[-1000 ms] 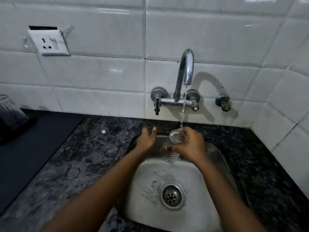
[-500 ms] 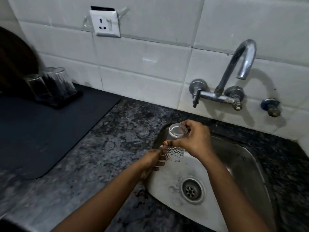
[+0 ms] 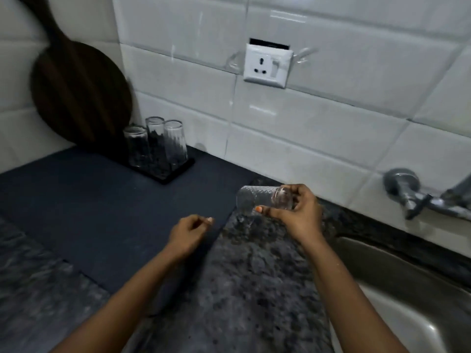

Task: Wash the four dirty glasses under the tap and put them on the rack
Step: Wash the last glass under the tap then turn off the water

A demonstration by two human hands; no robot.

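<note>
My right hand (image 3: 298,212) holds a clear patterned glass (image 3: 257,200) lying on its side above the granite counter, its mouth pointing left. My left hand (image 3: 190,231) hovers loosely curled and holds nothing, just left of the glass, over the edge of the dark mat (image 3: 89,207). Three clear glasses (image 3: 155,143) stand upside down on a small black rack (image 3: 175,171) at the back of the mat. The tap (image 3: 428,197) is at the right edge, only partly in view.
A steel sink (image 3: 407,296) lies at the lower right. A round dark wooden board (image 3: 79,98) leans on the tiled wall behind the rack. A white wall socket (image 3: 267,66) is above the counter. Speckled granite counter (image 3: 242,289) runs between mat and sink.
The glass has left the sink and moved left over the counter, turned from upright to sideways. The view swung left, so the rack is now central. My left hand moved left too.
</note>
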